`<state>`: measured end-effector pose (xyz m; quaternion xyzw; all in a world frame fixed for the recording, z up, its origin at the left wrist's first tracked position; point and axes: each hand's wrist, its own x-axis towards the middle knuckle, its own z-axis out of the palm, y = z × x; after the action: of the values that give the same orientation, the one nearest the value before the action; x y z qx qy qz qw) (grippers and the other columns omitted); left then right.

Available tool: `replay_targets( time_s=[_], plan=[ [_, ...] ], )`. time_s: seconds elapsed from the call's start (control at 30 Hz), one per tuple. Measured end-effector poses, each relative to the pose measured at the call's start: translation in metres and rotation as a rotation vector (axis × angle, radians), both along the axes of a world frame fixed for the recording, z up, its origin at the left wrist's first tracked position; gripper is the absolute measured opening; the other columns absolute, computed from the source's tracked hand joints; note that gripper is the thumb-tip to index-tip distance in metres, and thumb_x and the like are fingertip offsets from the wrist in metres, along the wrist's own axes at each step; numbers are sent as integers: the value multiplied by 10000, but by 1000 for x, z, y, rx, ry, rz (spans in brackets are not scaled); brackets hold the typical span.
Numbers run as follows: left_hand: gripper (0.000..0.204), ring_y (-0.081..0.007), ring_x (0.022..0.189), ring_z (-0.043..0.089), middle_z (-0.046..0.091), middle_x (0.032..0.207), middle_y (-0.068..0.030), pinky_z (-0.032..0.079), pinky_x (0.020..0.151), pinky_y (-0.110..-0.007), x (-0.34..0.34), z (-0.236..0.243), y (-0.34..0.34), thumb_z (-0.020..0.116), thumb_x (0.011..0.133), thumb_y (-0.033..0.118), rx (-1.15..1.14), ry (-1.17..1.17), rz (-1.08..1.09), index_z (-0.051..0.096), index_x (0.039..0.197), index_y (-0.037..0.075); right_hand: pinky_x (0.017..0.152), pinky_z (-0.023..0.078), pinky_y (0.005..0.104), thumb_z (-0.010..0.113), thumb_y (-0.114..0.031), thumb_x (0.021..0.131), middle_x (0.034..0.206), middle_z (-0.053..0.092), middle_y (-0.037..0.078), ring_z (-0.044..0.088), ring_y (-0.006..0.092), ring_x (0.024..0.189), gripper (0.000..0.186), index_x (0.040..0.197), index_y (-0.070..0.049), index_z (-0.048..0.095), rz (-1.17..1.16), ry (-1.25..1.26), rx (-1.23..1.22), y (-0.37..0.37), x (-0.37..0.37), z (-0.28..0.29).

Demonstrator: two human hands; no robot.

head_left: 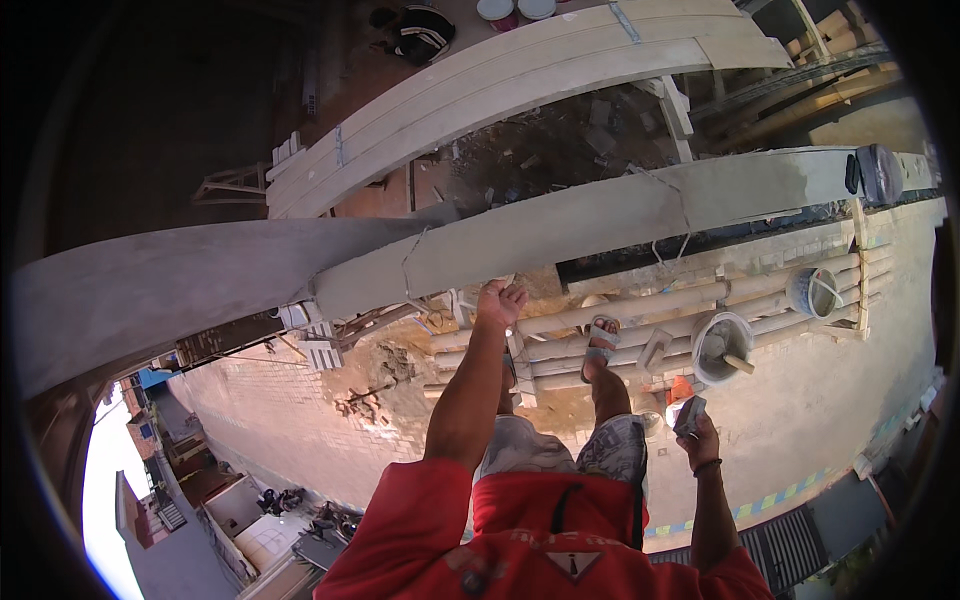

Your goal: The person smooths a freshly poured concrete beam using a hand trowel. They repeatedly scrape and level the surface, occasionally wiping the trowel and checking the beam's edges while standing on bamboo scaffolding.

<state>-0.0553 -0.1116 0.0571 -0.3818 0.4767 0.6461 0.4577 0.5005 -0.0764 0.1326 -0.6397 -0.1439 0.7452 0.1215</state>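
Note:
My left hand (502, 303) is raised just below the near edge of a long grey plastered beam (560, 235). Its fingers are curled in, and whatever they may hold is too small to make out. Lower at the right, my right hand (703, 440) grips a small grey flat-sided block (688, 415). A thin bent metal rod (407, 265) wraps the beam to the left of my left hand. My sandalled foot (600, 340) rests on scaffold poles (650, 303).
On the poles at right stand a large mortar bucket (708, 372) with a stick in it and a smaller bucket (801, 292). A dark grey bundle (880, 175) lies on the beam's right end. Beyond runs a second pale beam (480, 95), with a person (420, 38) farther back. Paved ground (270, 420) lies below.

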Motion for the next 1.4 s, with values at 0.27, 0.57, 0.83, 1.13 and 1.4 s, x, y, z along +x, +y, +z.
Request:
replay_targets(
  time_s=[0.27, 0.57, 0.83, 1.13, 1.4],
  plan=[
    [590, -447, 1470, 219, 185, 1599, -237, 282, 1177, -547, 3, 6, 15, 485, 886, 34, 149, 0, 124, 306, 1446, -12, 787, 524, 377, 624, -476, 885, 1211, 621, 16, 625, 200, 1063, 587, 1377, -180, 502, 139, 62, 21, 18, -79, 2],
    [550, -363, 1299, 452, 401, 1455, -179, 411, 1081, -471, 38, -15, 6, 550, 831, 34, 339, 138, 133, 419, 1365, 14, 757, 550, 336, 668, -415, 879, 1249, 606, 70, 627, 197, 1062, 755, 1503, -91, 391, 293, -24, 283, 52, -146, -60],
    [635, -270, 1267, 509, 419, 1492, -178, 417, 1066, -402, 70, -52, -18, 574, 935, 191, 295, 507, -16, 330, 1480, -24, 818, 518, 323, 687, -341, 851, 1179, 624, 64, 607, 177, 1028, 685, 1419, -10, 495, 810, 291, 430, 101, -279, -113],
    [363, -215, 1187, 529, 519, 1278, -127, 456, 935, -332, 74, -98, -6, 498, 892, -58, 197, 1092, -90, 502, 1249, 3, 879, 516, 353, 825, -174, 724, 1275, 597, 160, 619, 244, 1114, 760, 1399, -3, 521, 1629, 583, 644, 138, -369, -151],
    [488, -274, 1054, 554, 492, 1290, -202, 469, 896, -425, 84, -62, -49, 528, 844, -105, 526, 1581, 108, 500, 1319, 6, 906, 497, 366, 803, -359, 788, 1262, 610, 155, 613, 242, 1130, 750, 1386, 6, 535, 1299, 618, 880, 202, -363, -102]
  ],
)
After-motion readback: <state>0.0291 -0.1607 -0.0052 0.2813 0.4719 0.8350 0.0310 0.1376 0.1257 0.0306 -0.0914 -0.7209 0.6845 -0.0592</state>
